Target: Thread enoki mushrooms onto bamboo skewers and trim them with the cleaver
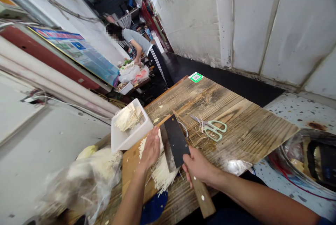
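Note:
My right hand [198,166] is wrapped round the wooden handle of a cleaver [176,141], whose dark wide blade lies beside and over a bunch of pale enoki mushrooms [164,173]. On the left of the blade, my left hand [152,147] rests on the enoki with its fingers stretched out and lying flat. Part of the bunch is hidden under that hand and the blade. Beneath it is a wooden cutting board [128,163]. A white plastic bin [123,141] with more enoki and thin sticks stands just beyond my left hand.
Green-handled scissors [216,129] and several thin sticks [187,123] lie on the wooden table [244,123]. A clear plastic bag [86,179] of enoki is at the left. At the right stands a lined bucket [296,163]. Farther off, a person [141,44] bends over bags.

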{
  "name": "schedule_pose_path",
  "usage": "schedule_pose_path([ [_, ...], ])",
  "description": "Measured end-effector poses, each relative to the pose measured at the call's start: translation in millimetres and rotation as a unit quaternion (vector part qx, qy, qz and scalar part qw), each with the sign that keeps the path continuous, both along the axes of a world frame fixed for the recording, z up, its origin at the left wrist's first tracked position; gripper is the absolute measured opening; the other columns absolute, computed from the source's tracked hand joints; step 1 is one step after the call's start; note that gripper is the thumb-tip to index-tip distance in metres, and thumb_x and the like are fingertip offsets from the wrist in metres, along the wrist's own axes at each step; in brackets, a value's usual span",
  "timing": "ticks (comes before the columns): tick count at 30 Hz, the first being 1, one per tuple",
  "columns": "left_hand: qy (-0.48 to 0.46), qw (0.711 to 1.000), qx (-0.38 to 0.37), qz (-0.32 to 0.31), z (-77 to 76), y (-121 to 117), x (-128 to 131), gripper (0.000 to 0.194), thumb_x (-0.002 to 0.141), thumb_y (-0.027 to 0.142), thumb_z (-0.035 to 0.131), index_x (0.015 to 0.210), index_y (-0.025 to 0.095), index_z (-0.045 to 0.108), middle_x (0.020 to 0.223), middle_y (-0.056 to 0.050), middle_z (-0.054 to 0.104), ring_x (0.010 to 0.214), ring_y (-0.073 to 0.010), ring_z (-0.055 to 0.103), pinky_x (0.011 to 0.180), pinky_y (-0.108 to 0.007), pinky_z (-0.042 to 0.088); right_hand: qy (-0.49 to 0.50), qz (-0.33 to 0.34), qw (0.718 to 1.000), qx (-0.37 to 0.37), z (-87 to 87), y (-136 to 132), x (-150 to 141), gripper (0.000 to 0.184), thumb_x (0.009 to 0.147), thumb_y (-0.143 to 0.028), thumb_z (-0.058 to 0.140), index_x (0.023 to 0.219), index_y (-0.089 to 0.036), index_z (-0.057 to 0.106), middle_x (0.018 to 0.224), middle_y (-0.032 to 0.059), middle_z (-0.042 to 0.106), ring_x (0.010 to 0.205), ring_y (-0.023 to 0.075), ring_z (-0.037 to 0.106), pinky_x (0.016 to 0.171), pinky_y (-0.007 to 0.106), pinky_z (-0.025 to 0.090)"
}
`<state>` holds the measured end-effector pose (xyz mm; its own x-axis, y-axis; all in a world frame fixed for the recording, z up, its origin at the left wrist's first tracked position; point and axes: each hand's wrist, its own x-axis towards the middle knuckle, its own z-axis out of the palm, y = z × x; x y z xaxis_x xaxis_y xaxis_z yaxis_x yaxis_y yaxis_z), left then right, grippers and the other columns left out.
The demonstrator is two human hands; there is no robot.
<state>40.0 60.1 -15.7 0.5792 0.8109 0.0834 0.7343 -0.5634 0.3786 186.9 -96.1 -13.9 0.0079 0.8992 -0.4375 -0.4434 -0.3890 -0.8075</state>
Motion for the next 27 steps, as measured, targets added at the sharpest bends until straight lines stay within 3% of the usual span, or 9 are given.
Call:
schedule_pose_path([
  [4, -0.001, 1.000, 0.027, -0.016, -2.6, 1.6, -2.6, 0.056, 0.096, 0.042, 0.016, 0.142, 0.017, 0.036, 0.148, -0.007, 0.037, 0.139, -0.0184, 0.027, 0.116, -0.041, 0.018, 0.006, -0.004, 1.000, 0.012, -2.6, -2.1, -0.3, 0.008, 0.077, -0.016, 0.037, 0.080, -0.023, 0.036, 0.047, -0.0118, 0.043, 0.028, 0.0070, 0.039, 0.026, 0.017, 0.037],
  [18, -0.010, 0.999, 0.033, -0.005, -3.0, 0.6, -4.2, 0.056, 0.095, 0.045, 0.016, 0.140, 0.020, 0.039, 0.148, -0.004, 0.038, 0.138, -0.0177, 0.030, 0.116, -0.040, 0.021, 0.038, -0.004, 0.999, 0.002, -0.4, -6.0, 5.2, 0.008, 0.073, -0.017, 0.038, 0.079, -0.022, 0.037, 0.048, -0.0110, 0.044, 0.029, 0.0067, 0.039, 0.027, 0.018, 0.038],
  [27, -0.022, 0.999, 0.024, 0.004, -1.4, -2.3, -2.6, 0.056, 0.095, 0.044, 0.018, 0.138, 0.016, 0.040, 0.147, -0.007, 0.039, 0.138, -0.0194, 0.031, 0.116, -0.039, 0.022, 0.040, -0.010, 0.999, 0.006, 1.6, -9.1, 4.7, 0.007, 0.074, -0.016, 0.036, 0.079, -0.022, 0.037, 0.048, -0.0109, 0.044, 0.028, 0.0067, 0.038, 0.025, 0.018, 0.038],
])
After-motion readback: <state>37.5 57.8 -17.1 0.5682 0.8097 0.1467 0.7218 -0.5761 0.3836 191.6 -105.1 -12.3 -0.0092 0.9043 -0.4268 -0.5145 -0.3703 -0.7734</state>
